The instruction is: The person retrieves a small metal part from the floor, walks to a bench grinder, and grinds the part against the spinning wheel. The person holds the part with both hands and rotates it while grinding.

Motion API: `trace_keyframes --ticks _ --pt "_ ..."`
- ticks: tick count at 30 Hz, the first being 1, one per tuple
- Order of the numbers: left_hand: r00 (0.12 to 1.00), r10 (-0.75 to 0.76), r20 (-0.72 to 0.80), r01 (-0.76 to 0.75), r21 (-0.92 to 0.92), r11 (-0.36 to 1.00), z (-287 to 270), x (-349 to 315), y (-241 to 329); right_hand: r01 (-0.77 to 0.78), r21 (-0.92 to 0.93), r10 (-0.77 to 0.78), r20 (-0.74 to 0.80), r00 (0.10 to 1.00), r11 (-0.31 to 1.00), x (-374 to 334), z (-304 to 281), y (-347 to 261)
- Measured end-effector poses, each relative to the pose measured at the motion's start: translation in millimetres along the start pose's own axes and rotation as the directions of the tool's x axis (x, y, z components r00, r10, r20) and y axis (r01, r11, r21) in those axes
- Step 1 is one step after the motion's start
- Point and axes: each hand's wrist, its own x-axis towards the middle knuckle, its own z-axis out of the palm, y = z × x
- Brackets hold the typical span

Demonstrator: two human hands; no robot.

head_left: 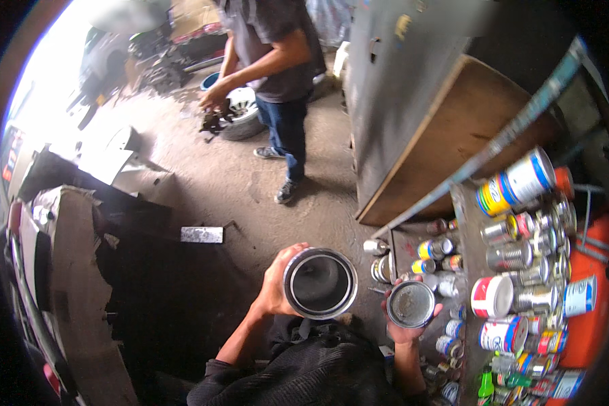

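My left hand (279, 279) is wrapped round the side of an open metal can (320, 315) in front of my body. The can's mouth faces up, and its inside looks dark grey; how full it is I cannot tell. To the right, my right hand (406, 334) grips a round grey metal lid (411, 304) with a raised rim, its speckled face turned up. Fingers show at both sides of the lid. Lid and can are apart. Shelved cans stand close beyond my right hand.
Paint cans (492, 296) and jars crowd a shelf rack (475, 243) at right, beside a wooden panel (446, 128). Ahead, another person (277, 74) stands by a wheel (243, 125), holding a dark part. A pale rectangular plate (201, 235) lies on the floor; worn bodywork (81, 271) stands left.
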Motion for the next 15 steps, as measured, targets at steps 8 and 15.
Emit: trace_keyframes --ticks 8,15 --pt "0.963 -0.016 -0.269 0.082 0.236 0.968 -149 -20 -40 -0.255 -0.074 0.259 0.066 0.964 0.964 133 4 129" --pt "0.684 -0.018 -0.729 0.317 0.275 0.908 -243 -32 -53 -0.58 -0.1 0.585 0.02 0.811 0.808 215 22 267"
